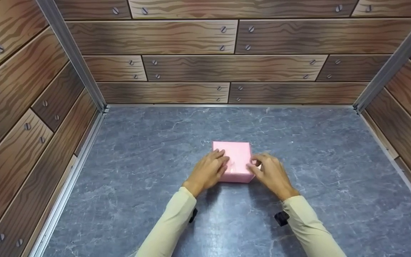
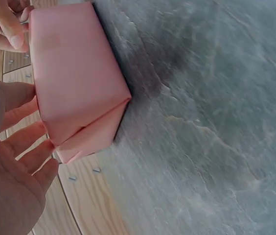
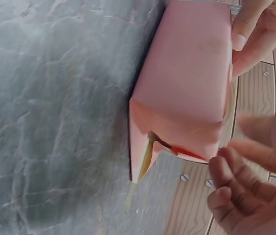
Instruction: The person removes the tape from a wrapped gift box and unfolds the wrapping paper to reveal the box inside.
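A box wrapped in pink paper rests on the grey marbled surface in front of me. My left hand lies on its left side, with loosely bent fingers touching the top edge near the folded left end. At the right end, my right hand holds its thumb and fingers apart beside the top edge. In the right wrist view, a loose paper flap sticks out from that end, leaving a gap in the wrapping. The right fingertips are partly blurred there.
The grey marbled work surface spreads around the box. Wood-patterned panels wall it in at the back and both sides, with metal rails at the corners.
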The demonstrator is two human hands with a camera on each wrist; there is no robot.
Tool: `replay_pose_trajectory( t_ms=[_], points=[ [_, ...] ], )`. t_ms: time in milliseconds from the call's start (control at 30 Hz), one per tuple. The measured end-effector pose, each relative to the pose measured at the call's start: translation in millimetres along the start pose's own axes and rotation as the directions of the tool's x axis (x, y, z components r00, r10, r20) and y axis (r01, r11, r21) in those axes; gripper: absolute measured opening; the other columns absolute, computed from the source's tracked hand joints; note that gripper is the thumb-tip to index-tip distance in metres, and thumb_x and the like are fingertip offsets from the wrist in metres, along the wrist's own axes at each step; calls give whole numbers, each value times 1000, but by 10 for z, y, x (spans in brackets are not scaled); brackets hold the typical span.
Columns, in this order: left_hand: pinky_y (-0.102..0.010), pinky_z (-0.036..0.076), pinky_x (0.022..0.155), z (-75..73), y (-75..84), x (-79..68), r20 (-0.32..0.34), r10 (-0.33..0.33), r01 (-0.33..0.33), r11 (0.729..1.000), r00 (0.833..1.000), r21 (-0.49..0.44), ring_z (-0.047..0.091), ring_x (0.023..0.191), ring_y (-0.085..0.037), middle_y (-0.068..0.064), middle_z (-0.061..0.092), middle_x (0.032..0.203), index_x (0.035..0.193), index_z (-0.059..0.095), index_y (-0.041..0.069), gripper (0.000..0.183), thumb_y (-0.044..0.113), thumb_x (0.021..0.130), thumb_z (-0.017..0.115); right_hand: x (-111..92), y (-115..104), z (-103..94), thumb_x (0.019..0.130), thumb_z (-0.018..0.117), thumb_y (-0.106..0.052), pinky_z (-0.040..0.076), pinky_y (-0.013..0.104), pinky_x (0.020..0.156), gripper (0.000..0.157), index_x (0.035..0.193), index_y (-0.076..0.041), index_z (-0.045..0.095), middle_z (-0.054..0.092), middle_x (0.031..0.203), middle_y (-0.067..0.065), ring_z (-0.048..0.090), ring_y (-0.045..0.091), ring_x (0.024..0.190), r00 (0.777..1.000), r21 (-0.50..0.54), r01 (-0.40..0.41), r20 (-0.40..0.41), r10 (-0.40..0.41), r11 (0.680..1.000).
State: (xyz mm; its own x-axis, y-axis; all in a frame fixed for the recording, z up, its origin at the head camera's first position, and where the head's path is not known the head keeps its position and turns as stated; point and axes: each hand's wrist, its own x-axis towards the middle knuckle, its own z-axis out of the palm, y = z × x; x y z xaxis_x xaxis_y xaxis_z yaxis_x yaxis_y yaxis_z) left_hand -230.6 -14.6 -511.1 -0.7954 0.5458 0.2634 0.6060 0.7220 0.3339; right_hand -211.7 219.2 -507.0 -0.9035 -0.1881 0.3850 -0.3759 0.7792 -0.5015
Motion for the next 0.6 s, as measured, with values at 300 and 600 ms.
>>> replay_pose_trajectory(
  t_ms=[300,600],
  points=[
    [-45,37,116,5,5,-8,37,-50,50,999,998,-9,47,140,-31,-12,54,147,133,66,10,33,22,104,58,-104,47,37,76,87,-6,56,33,66,22,95,-3,77,64,85,6,63,21,74,984,41,158,75,-161,987],
    [-46,40,113,-11,28,-24,18,-57,57,998,998,7,50,136,-32,-13,56,145,129,68,11,31,26,104,58,-118,50,43,78,85,0,55,34,65,14,89,-4,78,65,83,5,62,18,72,981,19,194,23,-194,981]
  ],
)
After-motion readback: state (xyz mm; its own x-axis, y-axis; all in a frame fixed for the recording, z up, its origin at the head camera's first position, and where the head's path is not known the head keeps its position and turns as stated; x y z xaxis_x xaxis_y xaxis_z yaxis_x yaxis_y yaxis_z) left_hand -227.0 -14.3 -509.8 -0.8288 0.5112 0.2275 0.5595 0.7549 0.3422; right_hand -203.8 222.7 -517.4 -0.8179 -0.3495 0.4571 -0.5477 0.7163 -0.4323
